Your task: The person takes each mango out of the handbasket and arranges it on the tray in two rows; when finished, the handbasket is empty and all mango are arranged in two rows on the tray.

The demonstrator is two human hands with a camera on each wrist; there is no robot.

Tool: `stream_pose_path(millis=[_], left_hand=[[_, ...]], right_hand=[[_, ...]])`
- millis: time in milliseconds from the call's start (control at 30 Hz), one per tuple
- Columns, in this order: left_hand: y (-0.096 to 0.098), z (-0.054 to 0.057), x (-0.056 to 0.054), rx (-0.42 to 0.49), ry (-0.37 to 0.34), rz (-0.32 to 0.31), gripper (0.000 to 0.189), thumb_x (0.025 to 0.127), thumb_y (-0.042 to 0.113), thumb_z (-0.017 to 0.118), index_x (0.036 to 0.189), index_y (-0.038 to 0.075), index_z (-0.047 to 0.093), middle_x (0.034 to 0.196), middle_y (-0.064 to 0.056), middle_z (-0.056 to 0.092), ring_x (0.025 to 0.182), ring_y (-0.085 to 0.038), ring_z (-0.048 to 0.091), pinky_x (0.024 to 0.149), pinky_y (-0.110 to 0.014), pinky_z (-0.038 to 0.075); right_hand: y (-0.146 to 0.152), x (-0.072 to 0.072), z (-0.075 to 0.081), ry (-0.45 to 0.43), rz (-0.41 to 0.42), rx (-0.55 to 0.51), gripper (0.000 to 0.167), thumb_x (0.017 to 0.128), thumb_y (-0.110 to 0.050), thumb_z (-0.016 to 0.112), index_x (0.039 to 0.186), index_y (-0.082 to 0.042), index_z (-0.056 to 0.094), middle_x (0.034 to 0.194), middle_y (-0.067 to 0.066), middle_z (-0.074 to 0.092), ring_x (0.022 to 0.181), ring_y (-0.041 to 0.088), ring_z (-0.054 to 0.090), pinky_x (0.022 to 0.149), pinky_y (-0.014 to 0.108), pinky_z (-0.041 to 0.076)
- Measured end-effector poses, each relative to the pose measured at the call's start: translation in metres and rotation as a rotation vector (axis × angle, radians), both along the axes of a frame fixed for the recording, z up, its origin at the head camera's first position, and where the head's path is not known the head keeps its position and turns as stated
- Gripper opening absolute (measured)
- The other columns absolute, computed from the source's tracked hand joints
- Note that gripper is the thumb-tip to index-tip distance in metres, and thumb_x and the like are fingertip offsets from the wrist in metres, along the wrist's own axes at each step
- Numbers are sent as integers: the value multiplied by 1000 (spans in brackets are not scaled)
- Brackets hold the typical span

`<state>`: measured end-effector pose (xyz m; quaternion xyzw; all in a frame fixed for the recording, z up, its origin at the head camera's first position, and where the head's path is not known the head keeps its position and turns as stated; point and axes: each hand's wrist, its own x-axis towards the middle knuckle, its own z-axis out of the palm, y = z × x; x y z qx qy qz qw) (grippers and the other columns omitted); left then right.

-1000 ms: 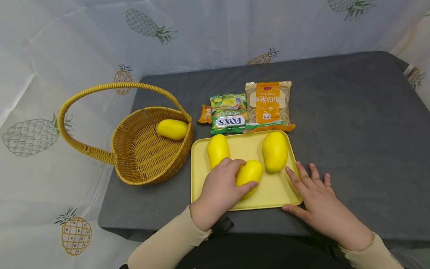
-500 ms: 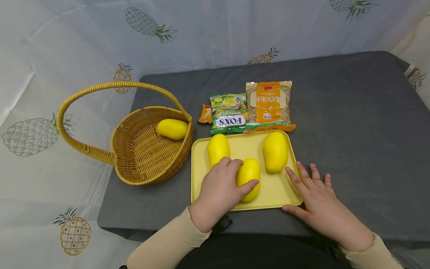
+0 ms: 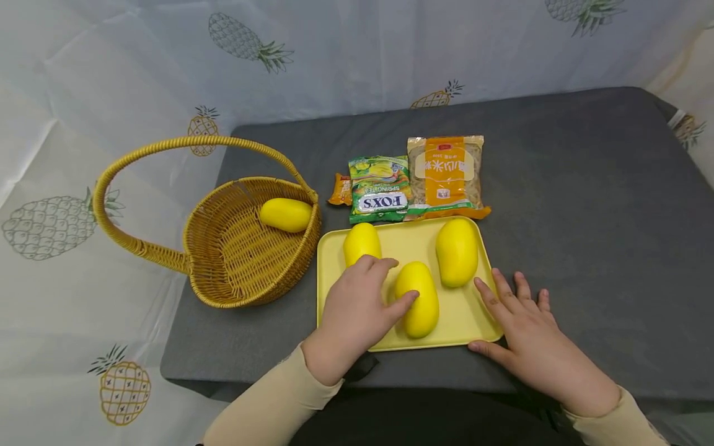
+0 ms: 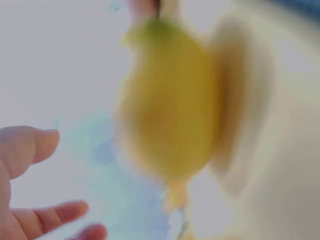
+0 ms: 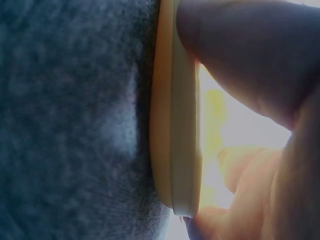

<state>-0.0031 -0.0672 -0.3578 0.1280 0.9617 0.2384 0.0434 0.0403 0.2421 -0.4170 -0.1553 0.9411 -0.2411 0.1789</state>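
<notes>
While the foremost mango [image 3: 427, 310] lies toward the near edge of the tray [image 3: 458, 322], I see left hand [image 3: 354, 306] beside it, relaxed, grasping nothing; right hand [image 3: 527, 325], released, spread at near-right corner. Risk, I'd guess: thumb nudge rolls mango.

A green packet [image 3: 380, 186], small orange packet [image 3: 341, 190] and orange-labelled bag [image 3: 444, 172] lie on the tabletop [image 3: 586, 217] near pineapple-print cloth [image 3: 346, 56]

Pale, creased cloth [image 3: 346, 68] printed with outlined pineapples [image 3: 125, 394] hung along the far, left and right sides of the tabletop [image 3: 591, 235], which was dark grey with a rounded far right corner
</notes>
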Motion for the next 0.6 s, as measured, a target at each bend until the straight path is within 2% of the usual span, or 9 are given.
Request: stream_pose_path(millis=[100,200,333,467,600], left_hand=[[-22,20,-8,81,89,26,50,98,41,84,139,13,73,124,-7,72,104,-24,70,87,-44,61],[-53,46,-20,141,167,71,47,98,29,85,140,11,73,126,-9,72,104,-26,69,86,-46,60],[-96,78,-37,191,220,151,45,99,18,83,141,8,71,133,-12,71,112,-30,69,95,-51,61],[-131,101,-55,225,220,199,45,102,14,80,146,9,70,142,-11,68,126,-31,66,108,-54,57],[-156,112,-73,231,150,204,51,104,17,79,153,11,65,151,-12,63,135,-34,61,117,-56,50]], right_hand=[[1,0,0,-3,-3,-1,112,94,-58,82,179,-19,20,182,29,9,163,66,0,121,88,-2],[0,0,1,-2,-3,-4,112,94,-59,82,179,-19,20,183,29,9,164,65,0,122,88,-2],[-1,1,1,-7,-4,-3,113,93,-59,82,179,-19,20,183,28,9,164,65,0,122,88,-1],[0,1,1,-6,-1,-2,113,94,-59,82,179,-19,20,183,28,8,164,66,0,122,88,-1],[0,2,1,0,0,-10,112,94,-57,82,179,-20,19,183,29,7,163,67,1,122,88,-2]])
